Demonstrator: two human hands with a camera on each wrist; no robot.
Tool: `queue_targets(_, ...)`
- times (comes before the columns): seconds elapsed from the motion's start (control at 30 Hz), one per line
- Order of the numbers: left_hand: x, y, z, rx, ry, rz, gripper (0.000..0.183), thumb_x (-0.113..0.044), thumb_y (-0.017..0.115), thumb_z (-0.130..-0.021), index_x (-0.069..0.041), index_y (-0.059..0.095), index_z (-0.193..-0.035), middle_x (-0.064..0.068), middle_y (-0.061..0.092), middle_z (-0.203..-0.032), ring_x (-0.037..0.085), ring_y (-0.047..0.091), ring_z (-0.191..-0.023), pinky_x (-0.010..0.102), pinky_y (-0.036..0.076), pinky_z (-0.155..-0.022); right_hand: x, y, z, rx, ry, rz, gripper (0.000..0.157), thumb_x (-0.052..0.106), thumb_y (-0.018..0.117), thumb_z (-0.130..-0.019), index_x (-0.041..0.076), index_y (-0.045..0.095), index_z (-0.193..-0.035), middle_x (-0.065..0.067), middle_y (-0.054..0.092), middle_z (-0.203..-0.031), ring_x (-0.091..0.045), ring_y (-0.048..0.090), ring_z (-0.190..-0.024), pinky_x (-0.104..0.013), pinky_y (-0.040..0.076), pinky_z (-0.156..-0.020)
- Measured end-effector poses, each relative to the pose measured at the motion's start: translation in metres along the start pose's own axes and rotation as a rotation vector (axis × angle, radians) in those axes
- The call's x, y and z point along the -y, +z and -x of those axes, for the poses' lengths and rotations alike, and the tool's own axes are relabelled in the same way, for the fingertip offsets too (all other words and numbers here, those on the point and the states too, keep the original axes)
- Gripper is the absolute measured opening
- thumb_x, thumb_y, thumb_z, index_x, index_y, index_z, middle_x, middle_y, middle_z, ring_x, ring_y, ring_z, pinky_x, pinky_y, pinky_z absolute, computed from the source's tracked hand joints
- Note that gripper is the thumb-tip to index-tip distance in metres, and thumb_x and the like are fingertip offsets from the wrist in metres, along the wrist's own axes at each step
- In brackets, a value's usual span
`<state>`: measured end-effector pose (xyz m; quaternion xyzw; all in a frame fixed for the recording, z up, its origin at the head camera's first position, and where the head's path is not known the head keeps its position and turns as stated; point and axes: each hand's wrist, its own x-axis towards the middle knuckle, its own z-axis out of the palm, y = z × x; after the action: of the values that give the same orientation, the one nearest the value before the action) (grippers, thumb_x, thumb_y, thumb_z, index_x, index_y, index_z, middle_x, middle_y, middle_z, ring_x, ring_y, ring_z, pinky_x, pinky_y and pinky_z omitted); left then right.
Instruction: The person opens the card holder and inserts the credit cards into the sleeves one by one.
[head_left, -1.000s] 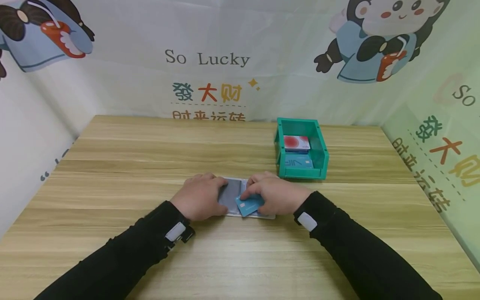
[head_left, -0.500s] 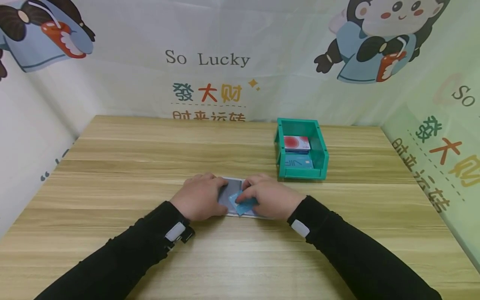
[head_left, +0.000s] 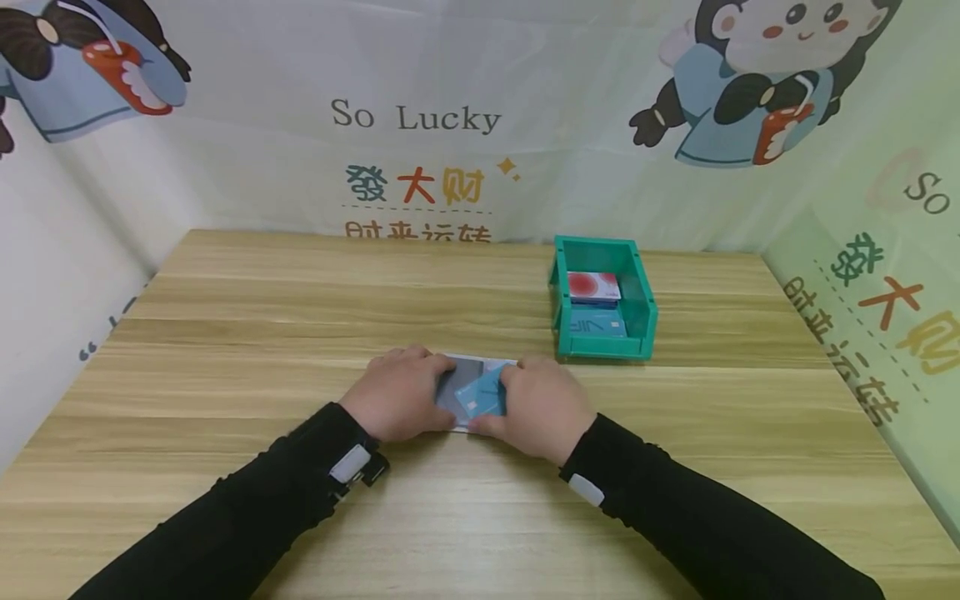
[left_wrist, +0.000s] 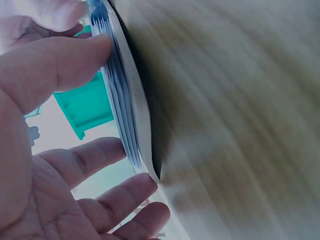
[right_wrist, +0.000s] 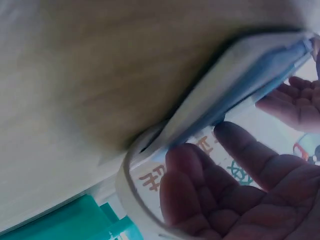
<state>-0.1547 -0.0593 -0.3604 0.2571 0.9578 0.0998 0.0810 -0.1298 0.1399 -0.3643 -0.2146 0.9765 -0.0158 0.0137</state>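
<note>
The card point(head_left: 483, 394) looks smooth plastic, the tabletop point(head_left: 300, 308) wood-grained.

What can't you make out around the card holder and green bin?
Card holder: right end, behind the right hand, head view.
Blue card over it: print too small, head view.
Green bin: anything beneath its top cards, head view.
Right wrist view: bin cut off by the bottom edge.

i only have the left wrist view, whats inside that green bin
Observer: The head view shows a red-and-white card toward the back of the green bin, with a blue card in front of it.
Operator: ok and whats over the card holder between the two hands
Observer: A light-blue card sits aslant over the card holder, its right side next to the right hand.
</note>
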Motion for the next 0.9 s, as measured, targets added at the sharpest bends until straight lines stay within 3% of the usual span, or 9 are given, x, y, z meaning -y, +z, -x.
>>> queue_targets(0.13, 0.0, 0.0006, -0.0003, -0.001, 0.003, 0.0, 0.071, -0.047, 0.072, -0.073, -0.011, 0.053, -0.132, 0.01, 0.055, -0.119, 0.023, 0.047, -0.096, 0.046, 0.04, -0.084, 0.0021, 0.0041, -0.0009, -0.023, -0.021, 0.028, 0.071, 0.069, 0.057, -0.078, 0.005, 0.064, -0.11, -0.007, 0.061, -0.096, -0.02, 0.048, -0.085, -0.036, 0.044, -0.079)
queue_targets(0.33, 0.0004, 0.0026, -0.0009, -0.002, 0.001, -0.013, 0.072, -0.048, 0.072, -0.074, -0.011, 0.053, -0.132, 0.01, 0.055, -0.12, 0.023, 0.048, -0.098, 0.046, 0.04, -0.084, 0.0017, 0.003, -0.0016, 0.022, -0.102, 0.026, 0.068, 0.058, 0.063, -0.079, 0.006, 0.059, -0.122, -0.011, 0.057, -0.119, -0.025, 0.045, -0.107, -0.04, 0.035, -0.097)
queue_targets(0.5, 0.0001, 0.0026, -0.0013, -0.007, 0.002, -0.012, 0.073, -0.048, 0.073, -0.073, -0.011, 0.053, -0.132, 0.01, 0.055, -0.121, 0.024, 0.048, -0.098, 0.046, 0.04, -0.084, 0.0013, 0.001, -0.003, 0.071, -0.159, -0.009, 0.064, 0.051, 0.064, -0.081, 0.01, 0.055, -0.13, -0.011, 0.05, -0.131, -0.025, 0.041, -0.116, -0.042, 0.029, -0.102)
queue_targets(0.67, 0.0005, 0.0032, -0.0016, -0.01, 0.008, -0.02, 0.073, -0.049, 0.073, -0.073, -0.011, 0.053, -0.132, 0.01, 0.055, -0.12, 0.024, 0.048, -0.097, 0.045, 0.041, -0.083, 0.0016, -0.0002, -0.0048, 0.118, -0.156, -0.08, 0.063, 0.045, 0.066, -0.083, 0.011, 0.052, -0.134, -0.012, 0.045, -0.137, -0.026, 0.037, -0.122, -0.043, 0.027, -0.106)
queue_targets(0.9, 0.0015, 0.005, -0.0016, -0.024, 0.015, -0.016, 0.073, -0.048, 0.074, -0.072, -0.011, 0.054, -0.131, 0.01, 0.056, -0.118, 0.023, 0.049, -0.096, 0.045, 0.041, -0.083, 0.0031, -0.0022, -0.006, 0.137, -0.15, -0.15, 0.061, 0.036, 0.068, -0.084, 0.007, 0.05, -0.134, -0.014, 0.043, -0.138, -0.025, 0.037, -0.123, -0.04, 0.035, -0.102)
